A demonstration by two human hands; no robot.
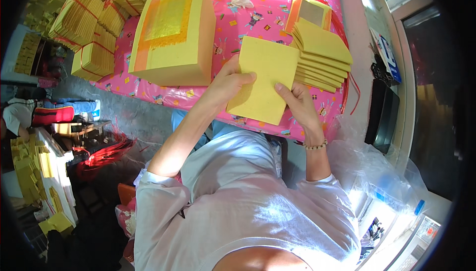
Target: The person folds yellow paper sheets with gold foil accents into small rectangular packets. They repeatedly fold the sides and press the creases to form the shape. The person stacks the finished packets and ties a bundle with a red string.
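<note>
Both my hands hold a yellow paper sheaf tilted over the near edge of the pink table. My left hand grips its left edge, thumb on top. On the right edge my right hand pinches it, also thumb on top, a beaded bracelet at the wrist. The fingers underneath are hidden, and I cannot tell how many sheets there are. Just right of it lies a fanned pile of folded yellow paper. A tall block of yellow paper with a gold square on top stands to the left.
Bundles of yellow paper tied with red string crowd the far left. Red strings run along the table's right side. The patterned pink cloth covers the table. A person works at another table at left. Clear plastic lies near my right elbow.
</note>
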